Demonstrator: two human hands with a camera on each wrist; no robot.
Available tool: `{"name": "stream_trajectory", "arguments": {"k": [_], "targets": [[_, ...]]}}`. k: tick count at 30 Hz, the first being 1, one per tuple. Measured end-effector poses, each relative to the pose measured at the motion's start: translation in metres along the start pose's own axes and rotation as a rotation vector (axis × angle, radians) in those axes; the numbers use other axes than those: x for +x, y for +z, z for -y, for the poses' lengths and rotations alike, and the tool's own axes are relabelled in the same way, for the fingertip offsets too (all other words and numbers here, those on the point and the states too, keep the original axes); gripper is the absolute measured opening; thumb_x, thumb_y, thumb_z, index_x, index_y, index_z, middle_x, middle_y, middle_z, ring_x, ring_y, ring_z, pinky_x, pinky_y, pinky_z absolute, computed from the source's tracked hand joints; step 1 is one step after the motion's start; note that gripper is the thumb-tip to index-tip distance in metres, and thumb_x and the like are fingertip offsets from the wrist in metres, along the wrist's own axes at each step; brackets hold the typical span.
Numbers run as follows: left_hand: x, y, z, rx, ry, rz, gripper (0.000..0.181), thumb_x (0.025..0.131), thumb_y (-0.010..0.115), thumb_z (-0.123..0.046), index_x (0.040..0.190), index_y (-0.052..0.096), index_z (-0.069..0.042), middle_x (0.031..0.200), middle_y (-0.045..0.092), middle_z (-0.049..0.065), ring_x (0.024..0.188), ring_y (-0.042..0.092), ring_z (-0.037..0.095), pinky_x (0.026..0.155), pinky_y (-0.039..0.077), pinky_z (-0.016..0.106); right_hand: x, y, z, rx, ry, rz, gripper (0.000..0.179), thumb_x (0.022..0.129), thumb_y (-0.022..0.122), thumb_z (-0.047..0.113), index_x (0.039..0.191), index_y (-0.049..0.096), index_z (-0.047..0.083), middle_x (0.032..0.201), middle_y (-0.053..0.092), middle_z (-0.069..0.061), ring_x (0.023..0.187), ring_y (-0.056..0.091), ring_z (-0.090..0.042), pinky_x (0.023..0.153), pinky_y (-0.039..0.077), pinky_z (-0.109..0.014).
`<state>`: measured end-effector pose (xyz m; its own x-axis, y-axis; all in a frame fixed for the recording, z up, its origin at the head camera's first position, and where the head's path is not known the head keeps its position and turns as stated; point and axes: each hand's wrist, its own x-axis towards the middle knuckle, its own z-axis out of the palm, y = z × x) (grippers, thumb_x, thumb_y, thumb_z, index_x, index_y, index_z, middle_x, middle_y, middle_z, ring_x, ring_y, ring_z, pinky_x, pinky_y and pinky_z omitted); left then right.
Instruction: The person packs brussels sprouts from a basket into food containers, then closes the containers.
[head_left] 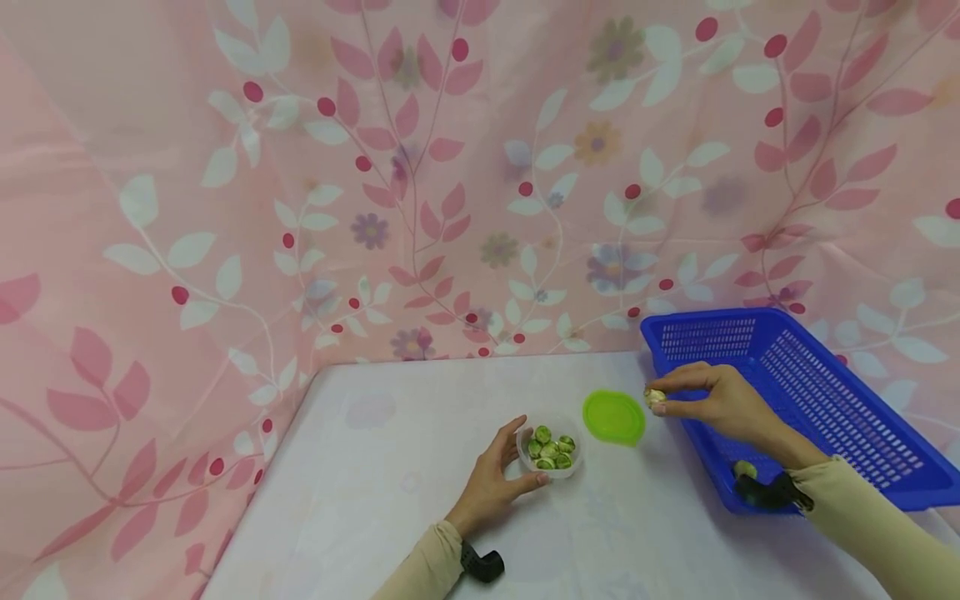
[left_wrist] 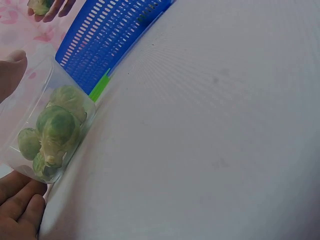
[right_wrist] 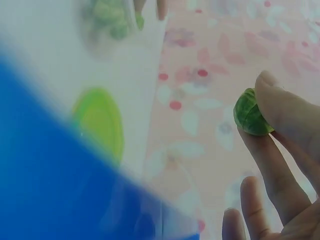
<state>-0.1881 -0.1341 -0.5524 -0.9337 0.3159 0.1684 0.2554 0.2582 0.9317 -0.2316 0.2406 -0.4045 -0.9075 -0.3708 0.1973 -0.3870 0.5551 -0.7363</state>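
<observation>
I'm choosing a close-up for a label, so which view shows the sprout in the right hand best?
The right wrist view: the sprout looks large and clear there, pinched in the right hand. The head view shows it small, in the same hand; the left wrist view catches it only at the top edge.

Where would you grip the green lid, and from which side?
Probably pinch the green lid by its rim at the near-right corner, which seems to jut out, coming from the near side. It lies flat on the table, so the edge looks easiest; the clear tub is to its left, the blue basket to its right.
</observation>
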Motion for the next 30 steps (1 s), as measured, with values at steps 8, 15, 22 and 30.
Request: {"name": "stream_trajectory", "arguments": {"k": [8,15,22,30], "targets": [[0.000,-0.001,-0.001,-0.003,0.003,-0.002,0.090,0.094,0.084,-0.028,0.167,0.030,-0.029,0.166,0.046,0.010,0.153,0.046,0.028,0.127,0.041,0.047,0.006,0.023,0.010,0.061,-0.004,0.037,0.029,0.088,0.089,0.031,0.116,0.084,0.025,0.117,0.075,-0.001,0.111,0.060,-0.004,0.085,0.057,-0.026],[-0.001,0.000,-0.002,-0.008,-0.002,0.000,0.089,0.094,0.084,-0.028,0.165,0.031,-0.038,0.166,0.046,0.010,0.153,0.046,0.029,0.128,0.041,0.047,0.008,0.047,0.015,0.115,0.003,0.051,0.027,0.087,0.090,0.031,0.113,0.085,0.025,0.117,0.077,0.001,0.116,0.062,-0.015,0.097,0.054,-0.036],[-0.002,0.000,-0.003,-0.006,0.002,-0.004,0.089,0.094,0.084,-0.029,0.164,0.031,-0.039,0.165,0.047,0.011,0.153,0.046,0.029,0.127,0.041,0.046,0.008,0.072,0.027,0.112,-0.027,0.038,0.027,0.083,0.093,0.030,0.109,0.086,0.024,0.107,0.078,0.005,0.114,0.065,-0.022,0.098,0.056,-0.041],[-0.002,0.000,-0.004,0.001,0.003,-0.002,0.090,0.095,0.083,-0.029,0.166,0.029,-0.033,0.166,0.045,0.013,0.153,0.046,0.029,0.127,0.042,0.046,0.014,0.104,0.029,0.177,0.002,0.068,0.029,0.083,0.093,0.028,0.110,0.086,0.020,0.103,0.079,0.005,0.104,0.066,-0.020,0.089,0.054,-0.035]]}}
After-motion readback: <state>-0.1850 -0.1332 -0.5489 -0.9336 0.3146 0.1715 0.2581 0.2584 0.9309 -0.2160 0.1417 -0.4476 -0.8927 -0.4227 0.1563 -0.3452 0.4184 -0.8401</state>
